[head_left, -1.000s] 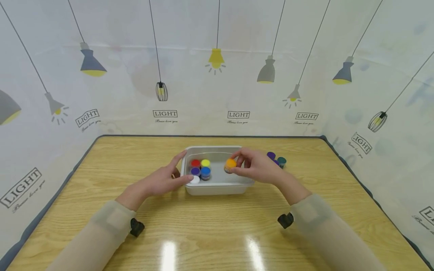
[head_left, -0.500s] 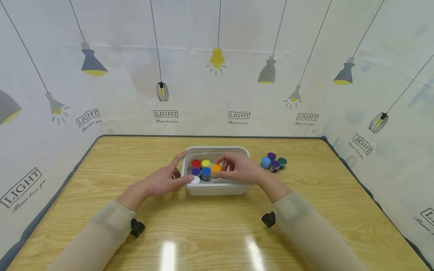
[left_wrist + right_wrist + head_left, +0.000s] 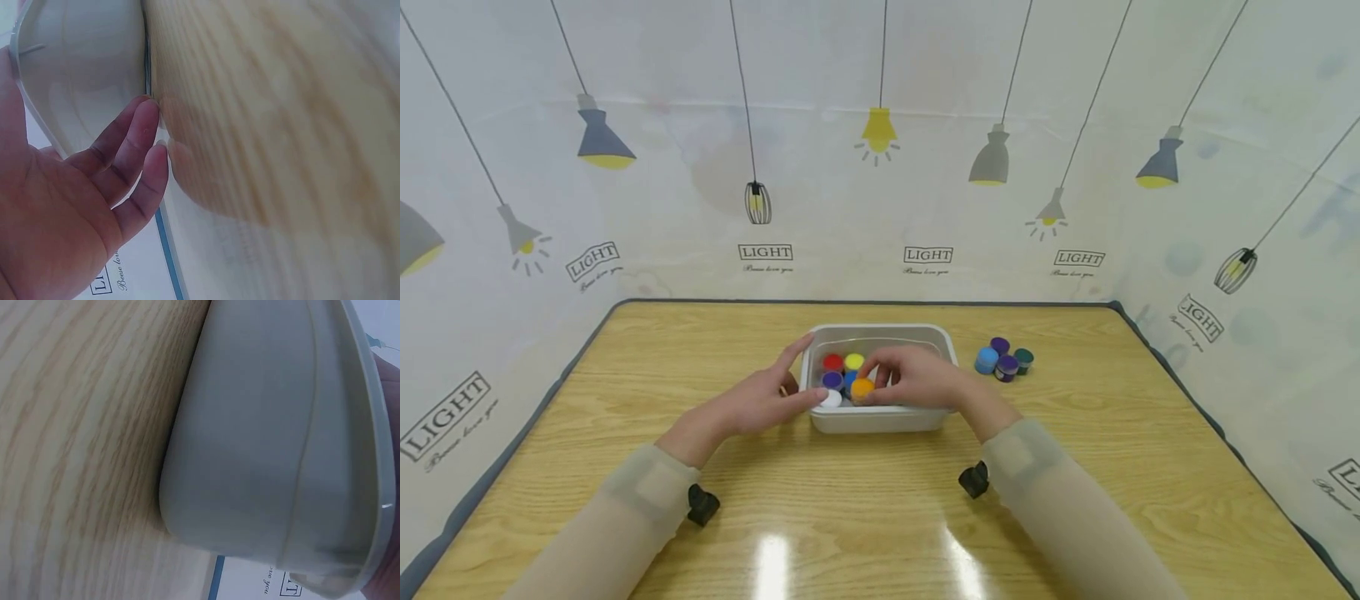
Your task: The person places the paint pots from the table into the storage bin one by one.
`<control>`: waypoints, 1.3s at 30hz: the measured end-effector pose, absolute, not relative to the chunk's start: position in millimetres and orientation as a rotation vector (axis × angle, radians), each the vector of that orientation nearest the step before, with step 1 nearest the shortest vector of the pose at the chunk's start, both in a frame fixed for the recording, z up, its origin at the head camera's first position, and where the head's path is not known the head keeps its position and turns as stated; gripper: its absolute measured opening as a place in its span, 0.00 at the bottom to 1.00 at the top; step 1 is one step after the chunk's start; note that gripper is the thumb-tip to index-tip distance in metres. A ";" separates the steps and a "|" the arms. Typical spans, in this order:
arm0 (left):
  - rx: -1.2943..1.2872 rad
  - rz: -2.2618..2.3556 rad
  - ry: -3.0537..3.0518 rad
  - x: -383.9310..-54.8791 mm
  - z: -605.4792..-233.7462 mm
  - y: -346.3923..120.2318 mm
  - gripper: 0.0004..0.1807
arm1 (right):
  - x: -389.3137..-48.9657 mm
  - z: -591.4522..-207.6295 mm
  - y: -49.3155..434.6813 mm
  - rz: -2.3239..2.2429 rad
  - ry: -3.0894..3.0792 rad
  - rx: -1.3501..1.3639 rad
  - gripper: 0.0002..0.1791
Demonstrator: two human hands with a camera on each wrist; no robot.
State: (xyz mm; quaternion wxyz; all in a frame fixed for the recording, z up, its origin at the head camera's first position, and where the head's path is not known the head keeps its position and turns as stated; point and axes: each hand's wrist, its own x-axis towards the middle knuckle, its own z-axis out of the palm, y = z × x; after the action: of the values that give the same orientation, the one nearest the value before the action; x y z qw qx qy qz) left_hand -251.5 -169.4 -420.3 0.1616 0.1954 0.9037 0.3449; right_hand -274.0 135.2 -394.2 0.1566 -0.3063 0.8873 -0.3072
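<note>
In the head view my right hand [image 3: 917, 382] reaches into a white plastic tub [image 3: 880, 422]. Thumb and fingertips pinch a small paint jar with an orange lid [image 3: 862, 389], low inside the tub and partly in front of a blue-lidded jar [image 3: 850, 381]. Beside it stand jars with red [image 3: 832, 362], yellow [image 3: 853, 362], dark purple [image 3: 832, 380] and white [image 3: 831, 399] lids. My left hand [image 3: 763, 398] holds the tub's left end, thumb over the rim near the white lid. The left wrist view shows its other fingers [image 3: 139, 134] bent beside the outer wall. In the right wrist view the tub wall [image 3: 250, 444] hides most of the right hand.
Right of the tub, a small group of jars stands on the wooden table [image 3: 865, 517]: light blue [image 3: 987, 360], dark green [image 3: 1023, 360] and two purple, the nearer purple jar [image 3: 1006, 367] in front. A lamp-printed cloth [image 3: 820, 167] hangs behind the table.
My right hand has carried the orange-lidded jar left and toward the near side of the tub, now lower and in front of the blue one. My left hand has stayed in place.
</note>
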 end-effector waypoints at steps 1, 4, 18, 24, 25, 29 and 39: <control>0.556 0.985 2.580 -251.5 -420.5 -169.7 0.57 | -274.6 -394.7 134.4 -0.874 2.531 -0.882 0.16; 0.554 0.987 2.579 -251.9 -421.4 -170.4 0.56 | -276.6 -396.3 132.5 -0.870 2.509 -0.897 0.16; 0.550 0.991 2.583 -250.9 -423.1 -169.0 0.56 | -283.0 -405.6 128.4 -0.873 2.449 -0.874 0.15; 0.546 0.990 2.574 -251.3 -421.7 -170.0 0.56 | -284.4 -406.7 127.3 -0.870 2.434 -0.869 0.13; 0.549 0.988 2.573 -251.5 -421.4 -170.1 0.56 | -284.3 -406.5 127.2 -0.869 2.433 -0.868 0.13; 0.550 0.989 2.576 -251.9 -421.4 -170.3 0.56 | -283.8 -406.2 126.7 -0.866 2.432 -0.861 0.13; 0.552 0.986 2.584 -251.3 -420.8 -169.7 0.56 | -284.7 -405.7 126.4 -0.868 2.423 -0.831 0.13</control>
State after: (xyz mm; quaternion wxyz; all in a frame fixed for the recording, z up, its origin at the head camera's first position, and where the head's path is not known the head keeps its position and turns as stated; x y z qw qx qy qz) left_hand -251.3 -169.7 -420.8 0.1598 0.1932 0.9044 0.3452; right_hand -284.7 126.4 -405.7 0.2168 -0.2999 0.8746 -0.3134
